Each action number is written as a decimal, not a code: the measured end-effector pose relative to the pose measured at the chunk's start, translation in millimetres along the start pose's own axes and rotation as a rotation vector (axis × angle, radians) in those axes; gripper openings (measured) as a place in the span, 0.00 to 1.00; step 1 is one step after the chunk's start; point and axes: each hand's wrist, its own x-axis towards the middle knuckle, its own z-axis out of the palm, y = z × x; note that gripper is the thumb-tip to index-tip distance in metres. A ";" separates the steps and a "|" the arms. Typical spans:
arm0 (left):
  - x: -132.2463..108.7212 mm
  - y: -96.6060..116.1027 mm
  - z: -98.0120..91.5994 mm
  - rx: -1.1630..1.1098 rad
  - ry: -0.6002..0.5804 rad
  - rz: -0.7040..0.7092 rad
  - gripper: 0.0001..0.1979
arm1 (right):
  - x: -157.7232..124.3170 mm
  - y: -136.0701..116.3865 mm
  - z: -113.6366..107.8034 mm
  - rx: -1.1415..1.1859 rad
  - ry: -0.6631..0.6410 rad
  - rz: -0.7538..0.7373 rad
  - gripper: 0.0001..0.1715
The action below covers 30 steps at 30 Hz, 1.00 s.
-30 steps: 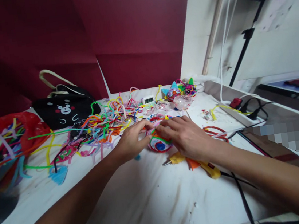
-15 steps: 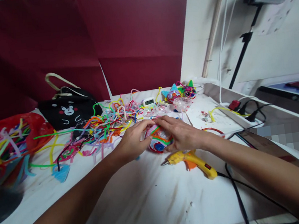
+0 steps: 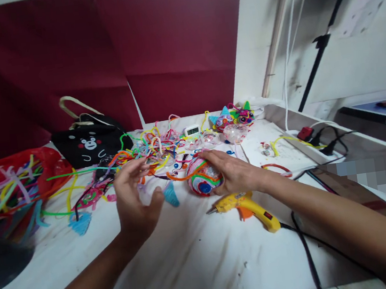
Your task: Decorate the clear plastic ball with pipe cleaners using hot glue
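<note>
A ball wrapped in colourful pipe cleaners [image 3: 203, 183], with a blue round disc on its near side, rests on the white table. My right hand [image 3: 230, 172] grips it from the right, fingers over the top and thumb low. To the left, my left hand [image 3: 134, 199] is off the ball, its fingers and thumb apart with nothing between them. A light-blue triangular piece [image 3: 171, 194] lies between that hand and the ball. Just in front of the ball lies a yellow glue gun [image 3: 251, 208], its nozzle pointing left.
Loose pipe cleaners [image 3: 154, 149] heap behind my left hand, near a black bag [image 3: 86, 146] and a red bag [image 3: 50, 168]. Finished cat-eared balls [image 3: 223, 120], a small timer [image 3: 191, 131] and clear balls [image 3: 236, 133] stand at the back. A power strip [image 3: 307, 148] and cords lie right.
My left hand has let go of the ball and moved left, opening. The right hand stays on the ball, and the light-blue triangular piece now shows more fully.
</note>
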 end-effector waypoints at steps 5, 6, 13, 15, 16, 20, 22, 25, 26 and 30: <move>-3.9 -8.1 8.6 -0.062 -0.019 -0.222 0.25 | -0.4 3.4 0.7 0.053 -0.003 0.052 0.56; -4.2 -5.7 12.2 -0.030 -0.105 -0.265 0.26 | -0.4 3.9 0.9 0.065 -0.001 0.059 0.56; 11.3 7.8 45.8 -0.043 -0.459 -0.302 0.38 | -2.2 12.2 1.2 0.129 0.045 0.054 0.58; 19.0 4.7 53.9 -0.074 -0.563 -0.261 0.44 | -3.4 16.3 1.6 0.150 0.045 0.046 0.59; 22.3 3.0 57.3 -0.122 -0.599 -0.244 0.46 | -3.9 18.1 2.0 0.160 0.043 0.041 0.60; 28.2 -0.3 67.0 -0.239 -0.635 -0.241 0.49 | -6.3 21.9 1.1 0.212 0.026 0.031 0.63; 28.0 -0.3 69.8 -0.236 -0.612 -0.248 0.49 | -10.4 22.5 -5.1 0.265 0.020 0.040 0.63; 26.7 -1.3 72.2 -0.226 -0.605 -0.258 0.49 | -26.3 25.1 -25.8 0.331 0.074 0.120 0.56; 26.2 -2.3 72.7 -0.230 -0.608 -0.264 0.49 | -34.7 27.0 -34.8 0.331 0.105 0.165 0.49; 24.7 -9.8 76.0 -0.290 -0.616 -0.271 0.51 | -79.2 39.3 -64.7 0.068 0.146 0.407 0.20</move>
